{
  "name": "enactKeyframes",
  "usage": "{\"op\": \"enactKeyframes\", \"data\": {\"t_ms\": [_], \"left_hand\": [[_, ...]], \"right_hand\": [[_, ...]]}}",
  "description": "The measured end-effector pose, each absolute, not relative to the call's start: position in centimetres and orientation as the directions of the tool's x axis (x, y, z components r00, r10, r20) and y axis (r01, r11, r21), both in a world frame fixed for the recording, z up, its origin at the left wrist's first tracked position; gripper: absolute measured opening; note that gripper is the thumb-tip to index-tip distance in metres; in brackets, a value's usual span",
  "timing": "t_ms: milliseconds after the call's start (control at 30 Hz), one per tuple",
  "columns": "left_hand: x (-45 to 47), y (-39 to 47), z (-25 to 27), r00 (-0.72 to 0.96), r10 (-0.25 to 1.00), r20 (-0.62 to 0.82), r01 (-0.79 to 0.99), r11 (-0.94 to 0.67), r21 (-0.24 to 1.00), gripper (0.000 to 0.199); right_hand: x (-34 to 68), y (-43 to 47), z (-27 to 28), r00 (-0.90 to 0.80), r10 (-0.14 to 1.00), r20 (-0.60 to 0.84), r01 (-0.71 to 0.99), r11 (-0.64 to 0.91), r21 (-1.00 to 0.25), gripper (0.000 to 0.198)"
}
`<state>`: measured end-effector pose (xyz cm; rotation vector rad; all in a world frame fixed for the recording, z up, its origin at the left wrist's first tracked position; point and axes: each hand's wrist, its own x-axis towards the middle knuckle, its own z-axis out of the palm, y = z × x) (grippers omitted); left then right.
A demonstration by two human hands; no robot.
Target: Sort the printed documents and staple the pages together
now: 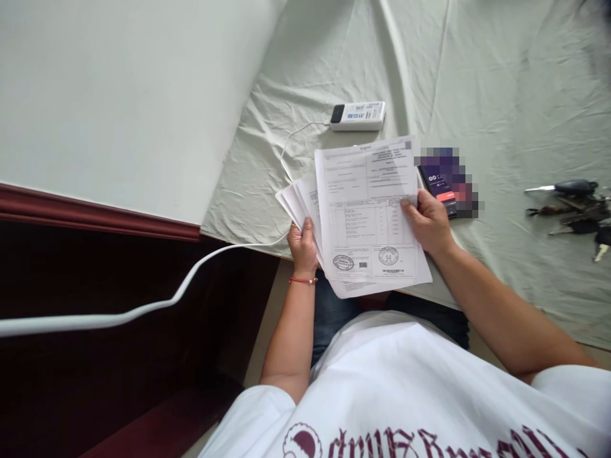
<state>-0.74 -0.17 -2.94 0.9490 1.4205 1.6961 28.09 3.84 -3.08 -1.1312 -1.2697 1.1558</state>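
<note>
My left hand (302, 245) grips several fanned paper sheets (298, 198) by their lower edge, thumb on top. A red string bracelet is round that wrist. My right hand (432, 221) pinches the right edge of a printed document (367, 222), its thumb on the front. The document lies over the other sheets and bears a table, two round or oval stamps and a barcode. Its left part overlaps the fanned stack. Fingers behind the papers are hidden.
A white power bank (359, 116) with a cable lies beyond the papers. Right of my right hand is a phone (436, 187), partly blurred out. A bunch of keys (575, 200) lies far right on the pale green cloth (506, 114). A white cable (186, 280) crosses at left.
</note>
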Motion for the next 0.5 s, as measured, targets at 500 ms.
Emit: {"op": "enactKeyframes", "data": {"t_ms": [500], "left_hand": [[-0.22, -0.29, -2.38, -0.510, 0.857, 0.066, -0.066, -0.116, 0.991, 0.054]], "right_hand": [[27.95, 3.81, -2.49, -0.008, 0.997, 0.079, -0.034, 0.078, -0.996, 0.043]]}}
